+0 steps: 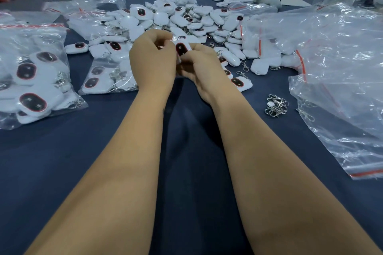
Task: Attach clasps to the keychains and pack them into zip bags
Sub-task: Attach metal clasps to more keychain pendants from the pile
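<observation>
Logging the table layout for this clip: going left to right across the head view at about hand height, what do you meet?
Large filled zip bag → smaller filled zip bag → left hand → keychain held in both hands → right hand → loose clasps → empty zip bags.

White keychain (182, 48), dark oval; navy table (62, 151)
</observation>
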The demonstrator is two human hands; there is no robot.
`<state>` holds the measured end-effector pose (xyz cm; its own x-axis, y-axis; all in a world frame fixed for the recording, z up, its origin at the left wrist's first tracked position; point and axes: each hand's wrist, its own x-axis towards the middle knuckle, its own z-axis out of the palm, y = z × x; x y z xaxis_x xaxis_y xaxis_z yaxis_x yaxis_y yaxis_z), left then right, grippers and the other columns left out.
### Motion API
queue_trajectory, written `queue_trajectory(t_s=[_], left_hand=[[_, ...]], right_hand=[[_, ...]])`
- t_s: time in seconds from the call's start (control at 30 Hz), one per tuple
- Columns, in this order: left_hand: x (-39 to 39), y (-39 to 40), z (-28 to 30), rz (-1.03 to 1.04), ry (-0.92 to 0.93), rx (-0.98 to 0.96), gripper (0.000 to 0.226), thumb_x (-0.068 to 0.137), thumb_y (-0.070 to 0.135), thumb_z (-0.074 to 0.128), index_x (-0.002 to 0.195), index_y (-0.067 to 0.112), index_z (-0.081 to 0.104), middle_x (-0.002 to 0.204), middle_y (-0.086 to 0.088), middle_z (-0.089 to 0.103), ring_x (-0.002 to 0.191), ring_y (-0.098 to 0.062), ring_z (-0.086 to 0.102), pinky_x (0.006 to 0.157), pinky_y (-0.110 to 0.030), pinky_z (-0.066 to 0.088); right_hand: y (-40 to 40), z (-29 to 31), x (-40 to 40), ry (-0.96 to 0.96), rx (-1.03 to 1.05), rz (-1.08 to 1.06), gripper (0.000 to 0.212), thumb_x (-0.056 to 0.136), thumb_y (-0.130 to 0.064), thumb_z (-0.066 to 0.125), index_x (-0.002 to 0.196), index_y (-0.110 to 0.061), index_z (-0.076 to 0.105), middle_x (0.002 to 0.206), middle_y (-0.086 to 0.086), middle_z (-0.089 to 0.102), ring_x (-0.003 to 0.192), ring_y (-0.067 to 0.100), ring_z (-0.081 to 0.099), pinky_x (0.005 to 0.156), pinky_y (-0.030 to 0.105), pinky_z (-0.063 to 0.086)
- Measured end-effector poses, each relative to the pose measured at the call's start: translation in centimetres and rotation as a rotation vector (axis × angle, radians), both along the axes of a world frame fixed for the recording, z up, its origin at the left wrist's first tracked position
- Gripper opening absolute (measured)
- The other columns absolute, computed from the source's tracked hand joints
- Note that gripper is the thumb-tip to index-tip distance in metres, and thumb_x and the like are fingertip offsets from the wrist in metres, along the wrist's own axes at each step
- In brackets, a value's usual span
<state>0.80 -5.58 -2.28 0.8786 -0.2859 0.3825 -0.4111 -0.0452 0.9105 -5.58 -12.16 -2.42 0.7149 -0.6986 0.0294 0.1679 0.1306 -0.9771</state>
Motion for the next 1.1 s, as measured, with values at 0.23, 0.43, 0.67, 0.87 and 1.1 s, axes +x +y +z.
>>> queue_trajectory(t_s=[0.23,0.43,0.67,0.87,1.1], left_hand=[[-0.3,0.2,0.2,0.03,-0.129,-0.028,0.02,0.08,0.014,0.055,0.088,0.026,0.07,0.087,0.011,0.069,0.08,-0.005,0.064,0.075,-0.024,0.053],[-0.7,0.3,0.1,0.042,-0.255,0.002,0.02,0.078,0.016,0.053,0.082,0.031,0.066,0.079,0.019,0.061,0.088,-0.006,0.061,0.068,-0.008,0.042],[-0.2,0.3,-0.2,0.125,-0.357,0.136,0.023,0.081,0.016,0.056,0.092,0.025,0.074,0.073,0.024,0.047,0.111,-0.019,0.05,0.092,-0.031,0.042],[0.1,-0.3,-1.5,-0.037,-0.422,0.718,0.027,0.089,0.027,0.056,0.113,0.03,0.067,0.115,-0.001,0.066,0.118,-0.032,0.048,0.092,-0.038,0.036],[0.5,0.2,-1.3,0.091,-0.415,0.781,0.025,0.086,0.016,0.059,0.099,0.032,0.071,0.115,-0.005,0.062,0.117,-0.035,0.043,0.093,-0.038,0.031]], right_hand=[[0.2,-0.6,-0.1,0.042,-0.299,-0.005,0.008,0.093,-0.002,0.057,0.1,-0.003,0.061,0.059,-0.005,0.066,0.053,0.001,0.06,0.053,0.014,0.046],[0.5,-1.0,0.2,0.143,-0.555,-0.01,0.03,0.085,0.007,0.052,0.08,-0.016,0.069,0.066,-0.007,0.067,0.059,0.0,0.057,0.058,0.019,0.046],[-0.2,-0.2,-0.2,0.084,-0.419,-0.381,0.018,0.083,0.003,0.058,0.087,-0.013,0.065,0.081,-0.006,0.066,0.073,0.001,0.062,0.071,0.014,0.047],[-0.8,-1.0,-0.8,0.796,-0.997,-0.558,0.034,0.083,-0.015,0.05,0.115,-0.019,0.057,0.123,0.006,0.051,0.119,0.028,0.043,0.099,0.036,0.025],[-0.8,-1.3,-1.0,0.865,-1.082,-0.413,0.032,0.086,-0.011,0.049,0.116,-0.013,0.059,0.123,0.011,0.051,0.118,0.03,0.04,0.086,0.032,0.034]])
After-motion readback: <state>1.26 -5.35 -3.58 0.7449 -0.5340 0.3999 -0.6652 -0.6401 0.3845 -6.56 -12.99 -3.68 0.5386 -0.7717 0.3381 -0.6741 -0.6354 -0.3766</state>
